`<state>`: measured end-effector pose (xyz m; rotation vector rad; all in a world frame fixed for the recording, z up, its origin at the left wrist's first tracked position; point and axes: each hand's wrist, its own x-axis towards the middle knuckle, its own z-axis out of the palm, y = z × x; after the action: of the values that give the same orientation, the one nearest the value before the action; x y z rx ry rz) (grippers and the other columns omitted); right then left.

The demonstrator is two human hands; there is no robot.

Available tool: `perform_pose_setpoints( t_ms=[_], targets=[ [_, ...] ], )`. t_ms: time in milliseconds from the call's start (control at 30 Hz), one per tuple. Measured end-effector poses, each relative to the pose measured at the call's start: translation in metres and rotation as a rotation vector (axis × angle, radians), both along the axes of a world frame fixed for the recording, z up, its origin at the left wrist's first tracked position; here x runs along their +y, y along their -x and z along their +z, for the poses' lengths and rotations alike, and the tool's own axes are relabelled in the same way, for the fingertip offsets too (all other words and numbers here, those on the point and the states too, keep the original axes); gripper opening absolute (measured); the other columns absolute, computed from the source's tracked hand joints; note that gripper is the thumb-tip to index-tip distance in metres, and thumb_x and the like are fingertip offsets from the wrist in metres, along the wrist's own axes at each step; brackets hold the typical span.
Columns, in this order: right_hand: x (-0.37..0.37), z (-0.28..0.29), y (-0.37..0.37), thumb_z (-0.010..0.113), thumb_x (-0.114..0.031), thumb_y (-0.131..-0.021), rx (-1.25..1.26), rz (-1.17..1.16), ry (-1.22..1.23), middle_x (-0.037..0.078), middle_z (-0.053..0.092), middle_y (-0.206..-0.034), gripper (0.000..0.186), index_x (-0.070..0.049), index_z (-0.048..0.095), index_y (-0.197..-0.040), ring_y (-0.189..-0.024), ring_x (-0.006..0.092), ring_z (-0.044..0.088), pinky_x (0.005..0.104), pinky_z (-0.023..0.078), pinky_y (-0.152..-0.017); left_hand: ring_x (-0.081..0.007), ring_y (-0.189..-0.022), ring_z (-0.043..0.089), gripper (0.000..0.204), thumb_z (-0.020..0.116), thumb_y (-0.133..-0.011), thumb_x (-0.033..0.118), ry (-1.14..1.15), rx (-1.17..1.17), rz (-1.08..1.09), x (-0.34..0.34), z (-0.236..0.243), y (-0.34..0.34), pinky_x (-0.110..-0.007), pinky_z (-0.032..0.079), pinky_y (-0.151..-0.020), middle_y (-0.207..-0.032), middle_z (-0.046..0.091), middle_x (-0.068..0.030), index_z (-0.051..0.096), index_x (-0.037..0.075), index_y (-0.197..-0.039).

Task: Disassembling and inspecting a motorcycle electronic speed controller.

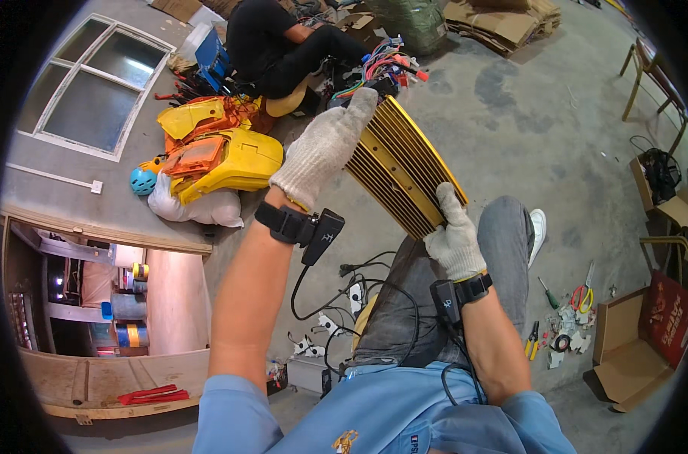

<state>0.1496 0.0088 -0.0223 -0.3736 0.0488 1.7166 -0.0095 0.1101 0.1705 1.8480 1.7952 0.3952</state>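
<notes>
A gold, ribbed metal heat-sink housing [397, 168] is held up in front of me, tilted, above my lap. My left hand [325, 147], in a whitish knitted glove, grips its upper left end, with the fingers pressed along the edge. At the lower right end, my right hand [457, 240], gloved the same way, pinches the near corner, its thumb and fingers around the edge. The ribbed side faces me; whatever is on the far side is hidden. Black strap-on devices sit on both wrists, and a cable [295, 291] runs down from the left one.
Orange and yellow plastic shells [234, 163] lie on the left. Beyond them another person [272, 45] in black sits beside a bundle of coloured wires [385, 64]. To the right on the floor are red-yellow scissors [583, 296], pliers [532, 342], a screwdriver [548, 293] and an open cardboard box [624, 356].
</notes>
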Motion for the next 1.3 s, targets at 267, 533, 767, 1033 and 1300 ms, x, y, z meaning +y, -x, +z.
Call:
perform_pose_setpoints(
  t_ms=[267, 533, 767, 1033, 1300],
  targets=[
    [0.000, -0.011, -0.001, 0.068, -0.022, -0.105, 0.014, 0.016, -0.018, 0.007, 0.073, -0.121, 0.033, -0.006, 0.064, -0.134, -0.108, 0.0223, 0.073, 0.0409, 0.065, -0.092, -0.0359, -0.094, 0.070, 0.105, 0.032, -0.092, 0.092, 0.129, 0.112, 0.091, 0.001, 0.000, -0.009, -0.045, 0.053, -0.087, -0.095, 0.072, -0.0216, 0.073, -0.003, -0.111],
    [-0.004, -0.017, 0.001, 0.070, -0.020, -0.104, 0.008, 0.006, -0.034, 0.003, 0.072, -0.120, 0.033, -0.010, 0.064, -0.135, -0.108, 0.0199, 0.072, 0.0414, 0.064, -0.093, -0.0456, -0.114, 0.068, 0.118, 0.017, -0.088, 0.097, 0.045, 0.219, 0.030, 0.015, -0.021, 0.003, -0.050, 0.050, -0.101, -0.116, 0.073, -0.0280, 0.073, -0.001, -0.125],
    [-0.005, -0.014, -0.003, 0.072, -0.022, -0.103, -0.035, -0.029, -0.012, 0.001, 0.071, -0.120, 0.033, -0.014, 0.064, -0.133, -0.110, 0.0180, 0.070, 0.0428, 0.063, -0.089, -0.0449, -0.120, 0.066, 0.117, 0.017, -0.090, 0.095, 0.028, 0.312, 0.059, 0.006, -0.016, -0.014, -0.048, 0.047, -0.105, -0.119, 0.072, -0.0289, 0.073, -0.002, -0.125],
    [-0.002, -0.012, -0.007, 0.069, -0.027, -0.104, -0.026, -0.050, -0.074, 0.005, 0.073, -0.121, 0.032, -0.010, 0.066, -0.132, -0.110, 0.0242, 0.072, 0.0441, 0.063, -0.093, -0.0452, -0.111, 0.068, 0.114, 0.019, -0.090, 0.096, 0.075, 0.220, 0.003, 0.005, -0.018, -0.010, -0.049, 0.049, -0.098, -0.109, 0.074, -0.0276, 0.075, 0.000, -0.115],
    [-0.001, -0.041, -0.013, 0.070, -0.029, -0.104, 0.088, 0.024, 0.023, 0.007, 0.072, -0.129, 0.040, -0.010, 0.064, -0.138, -0.114, 0.0247, 0.072, 0.0472, 0.063, -0.095, -0.0198, -0.091, 0.062, 0.069, 0.053, -0.103, 0.066, -0.017, 0.115, -0.001, -0.041, 0.012, -0.059, -0.034, 0.049, -0.088, -0.095, 0.069, -0.0128, 0.069, -0.001, -0.110]
  ],
)
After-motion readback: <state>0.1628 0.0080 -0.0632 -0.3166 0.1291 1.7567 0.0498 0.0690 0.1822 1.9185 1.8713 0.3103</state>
